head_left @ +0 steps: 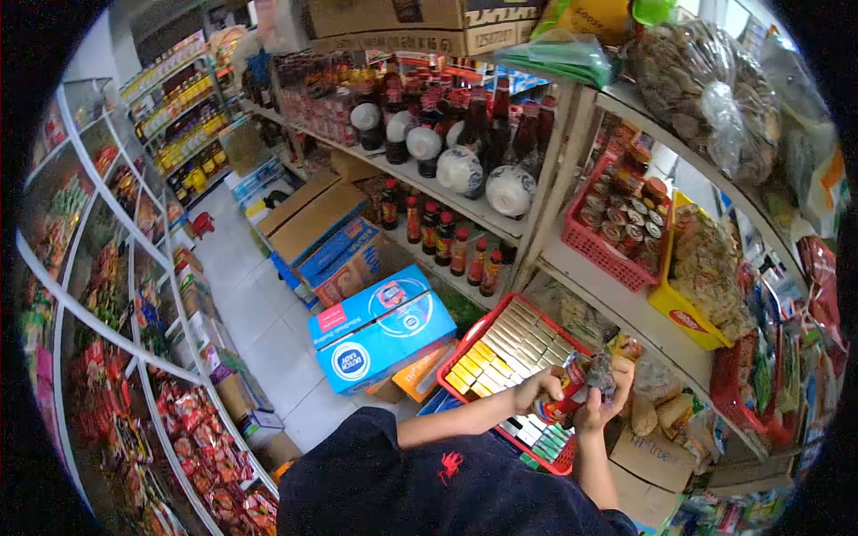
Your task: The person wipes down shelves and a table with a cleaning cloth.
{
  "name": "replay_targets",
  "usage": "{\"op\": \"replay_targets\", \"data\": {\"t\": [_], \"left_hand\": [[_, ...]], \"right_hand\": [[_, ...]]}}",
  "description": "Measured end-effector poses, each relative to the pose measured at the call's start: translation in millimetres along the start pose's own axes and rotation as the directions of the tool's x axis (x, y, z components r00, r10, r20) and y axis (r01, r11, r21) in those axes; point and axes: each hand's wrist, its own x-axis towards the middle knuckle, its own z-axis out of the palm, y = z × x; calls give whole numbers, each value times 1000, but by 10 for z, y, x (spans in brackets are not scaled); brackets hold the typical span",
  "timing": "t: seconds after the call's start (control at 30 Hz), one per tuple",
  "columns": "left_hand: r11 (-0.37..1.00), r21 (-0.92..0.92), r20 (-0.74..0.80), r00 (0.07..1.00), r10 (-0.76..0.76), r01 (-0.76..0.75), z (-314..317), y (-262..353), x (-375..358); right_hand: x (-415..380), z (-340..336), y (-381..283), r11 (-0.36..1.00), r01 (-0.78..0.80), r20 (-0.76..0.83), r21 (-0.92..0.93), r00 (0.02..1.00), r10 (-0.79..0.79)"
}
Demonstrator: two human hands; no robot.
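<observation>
The left hand (543,386) is closed around a red-labelled bottle (559,407), tilted above a red basket (565,463) packed with small boxes (520,336). The right hand (611,393) grips a crumpled grey cloth (601,372) right by the bottle; whether they touch is unclear. A blue carton (384,326) sits near the basket, with sauce bottles (459,251) on a shelf behind.

In the red plastic basket (475,334) we have small gold rectangular boxes (533,330); left of it, a blue rectangular cardboard carton (384,329); beyond it leftward, slim red-capped bottles (444,238); up to its right, a red latticed plastic crate (604,255); over it, a red-labelled cylindrical container (556,408).
</observation>
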Motion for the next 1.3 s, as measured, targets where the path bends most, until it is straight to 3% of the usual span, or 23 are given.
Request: {"op": "replay_targets", "data": {"t": [0.07, 0.13, 0.17, 0.2, 0.27, 0.33, 0.43, 0.47, 0.53, 0.6, 0.7, 0.73, 0.8, 0.83, 0.87, 0.9, 0.93, 1.0, 1.07, 1.1, 1.2, 1.27, 1.3], "left_hand": [[974, -172, 37, 989, -144, 148, 1, 102, -19], [986, 30, -63, 985, -161, 163, 15, 231, -77], [987, 158, -183, 983, 12, 17, 55, 180, -34], [987, 159, -184, 983, 17, 13, 42, 189, -20], [848, 498, -29, 973, 229, -184, -8, 218, -9], [771, 611, 43, 980, 192, -178, 15, 337, -27], [462, 883, -126, 989, 73, 78, 76, 336, -28], [460, 884, -127, 989, 76, 78, 94, 337, -47], [377, 924, -51, 959, 278, -60, 152, 315, -93], [332, 942, -64, 946, 318, -48, 58, 266, -79], [171, 962, 148, 933, 328, -213, 186, 372, -190], [51, 958, 247, 904, 349, -281, 242, 415, -210], [349, 863, 173, 863, 475, -366, 139, 259, -123], [559, 775, 61, 915, 398, -295, 94, 250, -124], [736, 645, -29, 956, 292, -205, 70, 258, -132], [858, 491, -116, 964, 238, -153, 103, 306, -158], [839, 491, -128, 933, 337, -236, 182, 383, -193], [498, 738, -148, 612, 777, -455, 267, 353, -50], [602, 749, -200, 772, 603, -276, 129, 519, -27], [437, 873, -133, 756, 641, -217, 147, 549, -33], [254, 938, -22, 691, 722, -236, 251, 505, -37], [317, 920, -76, 687, 723, -232, 123, 465, 27], [383, 874, -71, 702, 708, -298, 99, 427, 24]], "right_hand": [[88, -2, -96, 979, 193, 130, -68, 974, -183], [145, 22, -183, 950, 272, 295, -154, 930, -218], [191, 46, -240, 938, 272, 326, -213, 925, -194], [257, 72, -264, 939, 274, 328, -209, 924, -197], [377, 121, -316, 950, 254, 408, -181, 898, -163], [478, 135, -408, 942, 270, 443, -201, 883, -159], [590, 140, -546, 876, 219, 606, -430, 789, 100], [642, 150, -548, 877, 220, 606, -427, 790, 97], [756, 126, -497, 936, 40, 717, -349, 655, 240], [864, 118, -368, 958, -169, 793, -232, 537, 287], [897, 76, -124, 733, -679, 893, -44, 302, 334], [866, 69, -52, 612, -786, 904, 91, 323, 280], [633, 122, 60, 488, -805, 794, 338, 522, 312], [555, 142, 197, 530, -770, 777, 354, 558, 291], [287, 46, 488, 449, -840, 670, 306, 525, 525], [198, 88, 413, 458, -798, 540, 391, 602, 588], [103, 191, 307, 471, -746, 394, 470, 655, 645], [37, 318, 150, 459, -647, 378, 610, 746, 549], [-162, 379, 216, 651, -604, 218, 459, 788, 576], [-130, 488, 34, 797, -467, 211, 383, 884, 417], [-151, 588, -159, 971, -213, 39, 109, 977, 210], [-184, 549, -201, 998, -45, 124, -40, 991, 49], [-162, 480, -128, 947, 285, 274, -146, 932, -239]]}}
